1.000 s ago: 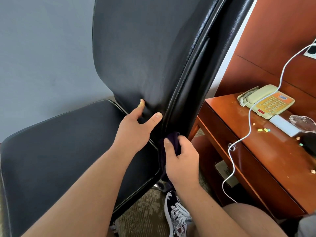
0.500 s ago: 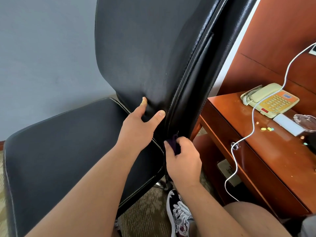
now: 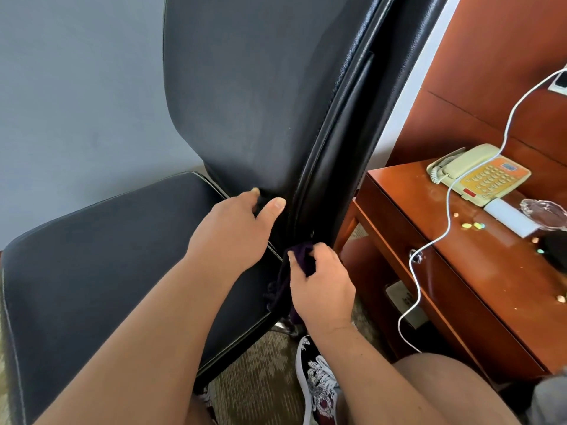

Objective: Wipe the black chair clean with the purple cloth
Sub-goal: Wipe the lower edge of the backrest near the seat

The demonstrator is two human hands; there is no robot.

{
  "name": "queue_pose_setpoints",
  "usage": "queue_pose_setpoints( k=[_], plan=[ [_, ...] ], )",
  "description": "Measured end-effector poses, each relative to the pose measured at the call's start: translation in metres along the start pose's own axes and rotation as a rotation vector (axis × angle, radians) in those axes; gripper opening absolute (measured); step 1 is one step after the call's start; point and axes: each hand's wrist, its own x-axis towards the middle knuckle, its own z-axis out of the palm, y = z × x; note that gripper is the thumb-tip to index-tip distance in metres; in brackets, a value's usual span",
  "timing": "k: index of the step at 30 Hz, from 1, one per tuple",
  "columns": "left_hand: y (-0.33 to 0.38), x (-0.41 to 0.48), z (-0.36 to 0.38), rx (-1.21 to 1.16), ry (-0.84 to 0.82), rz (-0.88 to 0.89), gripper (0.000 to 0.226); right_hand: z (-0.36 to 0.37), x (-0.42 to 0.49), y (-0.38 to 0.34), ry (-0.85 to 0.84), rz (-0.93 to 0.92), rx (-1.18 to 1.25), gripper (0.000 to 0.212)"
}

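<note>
The black chair (image 3: 245,102) fills the middle of the view, its seat spreading to the lower left. My left hand (image 3: 233,231) grips the bottom of the backrest, thumb on the front and fingers tucked into the gap above the seat. My right hand (image 3: 322,286) holds the dark purple cloth (image 3: 302,256) bunched against the backrest's side edge, low down near the seat corner. Part of the cloth hangs down beside the seat, mostly hidden by my hand.
A wooden desk (image 3: 445,271) stands close on the right, bearing a beige telephone (image 3: 478,176), a white cable (image 3: 429,240), small pills and a glass dish. A grey wall is behind the chair. My patterned shoe (image 3: 319,381) rests on the carpet below.
My right hand slid the cloth a little up and back down along the backrest's side edge. My left hand kept its grip at the base of the backrest.
</note>
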Motion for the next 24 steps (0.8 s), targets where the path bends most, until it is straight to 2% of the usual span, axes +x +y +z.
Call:
queue_pose_setpoints(
  k=[3,5,8,12,14,16,21,24],
  plan=[
    [0.0,-0.008,-0.001,0.161,-0.055,0.041,0.057,0.003,-0.001,0.006,-0.005,0.028,-0.004,0.022],
    [-0.003,-0.01,0.0,0.218,-0.131,0.038,0.059,0.004,-0.001,0.006,-0.008,0.027,0.002,0.021],
    [-0.004,-0.008,-0.002,0.175,-0.196,-0.005,0.066,0.002,-0.002,0.009,-0.02,0.05,0.026,0.021],
    [-0.009,0.001,0.002,0.056,-0.237,0.0,0.05,0.003,-0.006,0.011,-0.052,0.19,0.238,0.017],
    [-0.01,0.003,0.006,0.032,-0.247,0.05,0.051,0.002,-0.008,0.009,-0.018,0.224,0.334,0.015],
    [-0.012,0.005,0.01,0.023,-0.23,0.086,0.052,-0.002,-0.008,0.006,0.056,0.204,0.42,0.01],
    [-0.018,0.007,0.018,-0.019,-0.209,0.123,0.054,-0.01,0.004,0.0,0.219,0.051,0.536,0.017],
    [-0.02,0.009,0.021,-0.035,-0.209,0.124,0.053,-0.004,0.002,0.002,0.207,0.073,0.507,0.009]
  ],
)
